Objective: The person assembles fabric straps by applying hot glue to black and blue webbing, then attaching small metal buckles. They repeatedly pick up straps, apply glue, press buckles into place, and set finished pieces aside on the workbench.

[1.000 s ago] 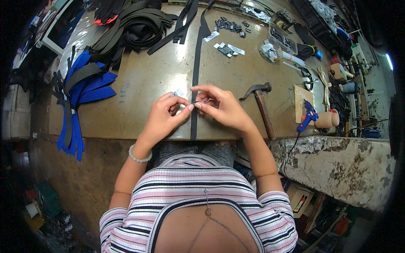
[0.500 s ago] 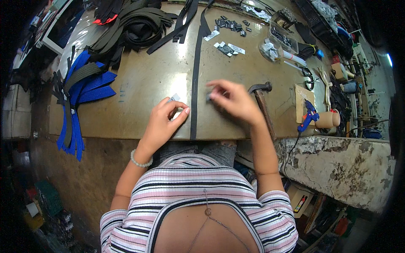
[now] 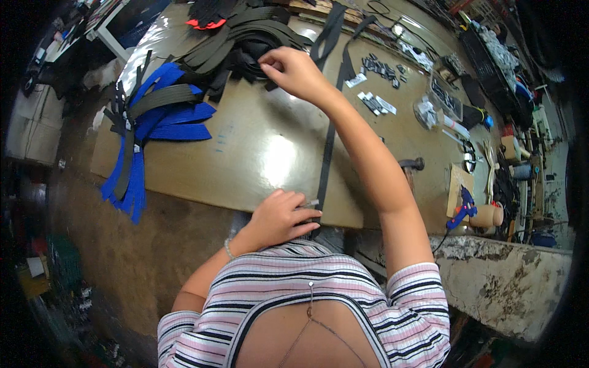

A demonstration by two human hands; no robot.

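Note:
A long black strap (image 3: 329,141) runs down the brown worktable (image 3: 245,153) from its far side to the near edge. My left hand (image 3: 279,218) rests at that near edge and pinches the strap's end, where a small metal piece shows. My right hand (image 3: 294,67) is stretched far across the table to a heap of black straps (image 3: 239,40). Its fingertips are closed on a strap at the heap's edge.
A bundle of blue and black straps (image 3: 153,122) hangs over the table's left edge. Small metal fittings (image 3: 377,103) lie at the back right, near a clear plastic bag (image 3: 429,110). A hammer (image 3: 412,164) and a blue glue gun (image 3: 461,208) sit to the right.
My right hand has left the strap end near my body and reached far forward to the heap of black straps. My left hand stays at the table's near edge.

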